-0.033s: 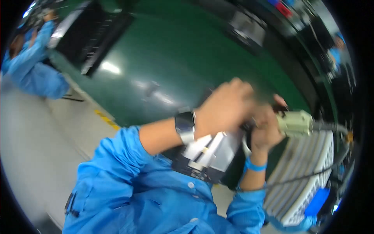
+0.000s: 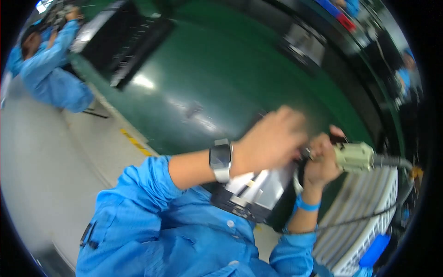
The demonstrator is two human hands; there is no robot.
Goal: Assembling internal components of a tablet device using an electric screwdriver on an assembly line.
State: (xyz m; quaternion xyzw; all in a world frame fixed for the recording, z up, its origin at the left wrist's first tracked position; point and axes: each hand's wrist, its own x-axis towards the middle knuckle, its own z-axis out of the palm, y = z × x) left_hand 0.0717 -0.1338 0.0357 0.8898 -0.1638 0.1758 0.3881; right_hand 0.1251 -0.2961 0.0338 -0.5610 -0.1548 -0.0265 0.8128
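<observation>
In my right hand (image 2: pixel 322 162) is a pale green electric screwdriver (image 2: pixel 354 157), gripped with the fingers wrapped round its front part. Its dark tip points left, toward my left hand (image 2: pixel 270 141). The fingers of my left hand are curled together close to that tip and smeared by motion; whatever they pinch is too blurred to name. Below both hands, near my body, lies a black and silver device part (image 2: pixel 251 194) with shiny metal plates, partly covered by my left hand.
A green work surface (image 2: pixel 203 69) spreads beneath. Black panel-like units (image 2: pixel 124 51) stand at far left, another metal unit (image 2: pixel 304 44) at far right. White ribbed trays (image 2: pixel 357 207) sit at the right, crossed by a cable (image 2: pixel 360 216). A co-worker (image 2: pixel 55 74) works at far left.
The whole view has shifted a little, so everything sits slightly farther right and lower. Both hands keep nearly the same pose, the screwdriver still in the right one.
</observation>
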